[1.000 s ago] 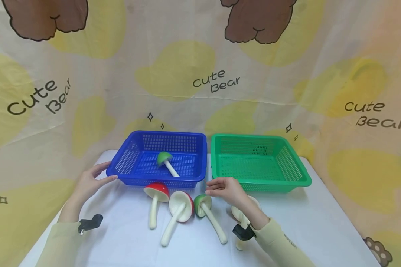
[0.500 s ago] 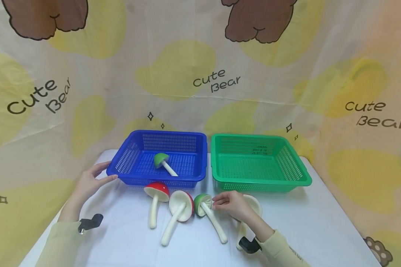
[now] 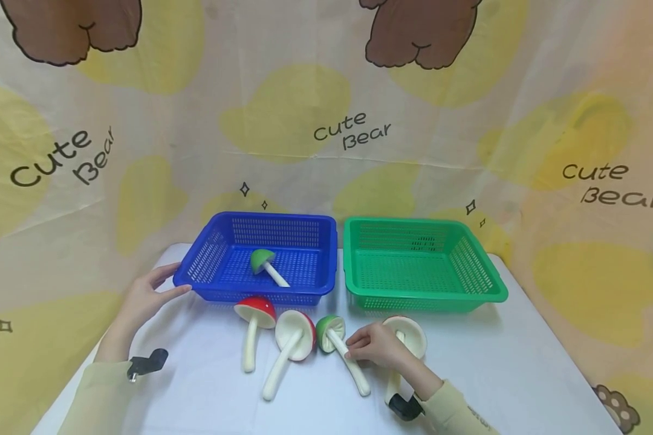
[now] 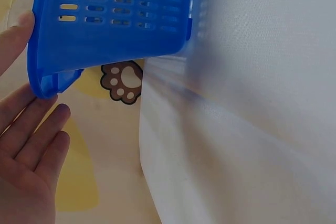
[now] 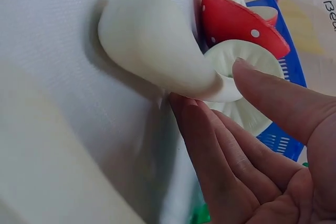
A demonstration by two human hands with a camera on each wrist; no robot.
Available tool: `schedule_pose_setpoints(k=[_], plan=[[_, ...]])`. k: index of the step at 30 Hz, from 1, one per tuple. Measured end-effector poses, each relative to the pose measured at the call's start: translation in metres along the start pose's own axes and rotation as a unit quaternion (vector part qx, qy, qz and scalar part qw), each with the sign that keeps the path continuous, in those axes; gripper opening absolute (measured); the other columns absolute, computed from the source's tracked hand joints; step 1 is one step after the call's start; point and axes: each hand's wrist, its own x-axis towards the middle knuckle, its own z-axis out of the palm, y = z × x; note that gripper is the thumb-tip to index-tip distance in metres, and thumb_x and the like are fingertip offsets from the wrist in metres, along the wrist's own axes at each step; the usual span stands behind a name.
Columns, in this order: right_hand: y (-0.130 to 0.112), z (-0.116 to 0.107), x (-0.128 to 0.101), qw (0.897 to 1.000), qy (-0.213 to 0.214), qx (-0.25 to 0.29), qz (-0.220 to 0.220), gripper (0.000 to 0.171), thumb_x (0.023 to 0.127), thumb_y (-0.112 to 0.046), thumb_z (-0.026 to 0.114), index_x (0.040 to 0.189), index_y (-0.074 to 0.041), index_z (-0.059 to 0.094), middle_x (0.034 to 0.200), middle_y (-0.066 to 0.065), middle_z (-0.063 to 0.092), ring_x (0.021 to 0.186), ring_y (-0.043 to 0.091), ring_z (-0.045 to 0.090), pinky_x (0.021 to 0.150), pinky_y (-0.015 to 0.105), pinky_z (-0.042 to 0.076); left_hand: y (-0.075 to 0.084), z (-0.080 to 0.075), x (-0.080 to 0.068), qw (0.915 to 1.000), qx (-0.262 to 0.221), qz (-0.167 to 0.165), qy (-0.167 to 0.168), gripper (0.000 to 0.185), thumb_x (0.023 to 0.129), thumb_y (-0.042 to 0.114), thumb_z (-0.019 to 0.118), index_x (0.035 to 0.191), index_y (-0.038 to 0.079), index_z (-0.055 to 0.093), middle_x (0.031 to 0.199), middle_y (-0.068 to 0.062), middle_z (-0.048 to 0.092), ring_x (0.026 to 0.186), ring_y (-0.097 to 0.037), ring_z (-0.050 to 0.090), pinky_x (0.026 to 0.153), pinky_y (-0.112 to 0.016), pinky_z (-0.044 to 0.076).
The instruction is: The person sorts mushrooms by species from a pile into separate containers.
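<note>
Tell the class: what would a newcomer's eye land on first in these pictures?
Two bright baskets side by side at the table's back: a blue basket holding one green mushroom, and a green basket. In front, the right hand pinches the stem of another green-capped mushroom.

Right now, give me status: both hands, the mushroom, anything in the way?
Left hand open, touching the blue basket corner. Right hand pinching the green mushroom by its stem, on the table. White mushroom right behind the hand; red mushroom close alongside.

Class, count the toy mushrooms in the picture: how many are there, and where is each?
5. One green in the blue basket; on the table, a red, a red, a green and one partly behind the right hand.
</note>
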Motion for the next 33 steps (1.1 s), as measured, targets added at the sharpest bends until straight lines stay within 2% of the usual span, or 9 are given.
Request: schedule_pose_setpoints(k=[7,15,19,22,26,33], plan=[[0.003,0.002,0.002,1.0,-0.019,0.011,0.005,0.023,0.074,-0.012,0.079,0.09,0.002,0.071,0.078,0.011,0.074,0.068,0.009,0.068,0.06,0.022,0.056,0.001,0.0,-0.001,1.0,0.004,0.001,-0.002,0.076,0.085,0.044,0.068,0.144,0.006,0.039,0.142,-0.025,0.044,0.131,-0.052,0.034,0.101,-0.068,0.032],[0.005,0.002,0.003,1.0,-0.016,0.003,0.02,0.019,0.072,-0.012,0.081,0.087,-0.002,0.073,0.076,0.007,0.073,0.066,0.007,0.065,0.06,0.022,0.055,0.001,0.001,0.0,1.0,0.003,0.005,0.001,0.075,0.085,0.042,0.069,0.143,0.006,0.04,0.141,-0.025,0.045,0.13,-0.053,0.035,0.101,-0.067,0.033],[0.003,0.002,0.001,0.999,-0.022,0.023,0.041,0.019,0.072,-0.011,0.08,0.087,-0.002,0.074,0.075,0.007,0.073,0.065,0.007,0.064,0.06,0.024,0.056,0.001,0.001,0.0,1.0,0.0,0.007,0.001,0.074,0.085,0.042,0.069,0.143,0.005,0.041,0.141,-0.025,0.045,0.13,-0.053,0.035,0.101,-0.066,0.033],[-0.001,-0.001,-0.004,0.997,-0.029,0.056,0.053,0.021,0.074,-0.01,0.079,0.091,0.001,0.073,0.078,0.008,0.073,0.067,0.008,0.066,0.063,0.027,0.059,0.001,0.002,0.0,1.0,-0.002,0.009,0.002,0.074,0.085,0.041,0.069,0.142,0.005,0.041,0.14,-0.025,0.046,0.129,-0.053,0.036,0.101,-0.066,0.033],[-0.011,-0.01,-0.01,0.995,-0.032,0.089,0.043,0.026,0.076,-0.009,0.078,0.097,0.004,0.071,0.083,0.012,0.073,0.073,0.011,0.068,0.067,0.031,0.06,0.001,0.001,0.0,1.0,-0.002,0.008,0.005,0.074,0.084,0.041,0.07,0.142,0.005,0.041,0.14,-0.025,0.046,0.129,-0.053,0.036,0.101,-0.066,0.033],[-0.032,-0.027,-0.014,0.993,-0.028,0.107,0.035,0.03,0.078,-0.01,0.077,0.101,0.007,0.069,0.086,0.014,0.073,0.076,0.017,0.071,0.074,0.039,0.06,0.0,0.001,0.001,1.0,-0.002,0.007,0.005,0.074,0.084,0.042,0.07,0.143,0.006,0.041,0.14,-0.025,0.046,0.13,-0.053,0.036,0.101,-0.066,0.033]])
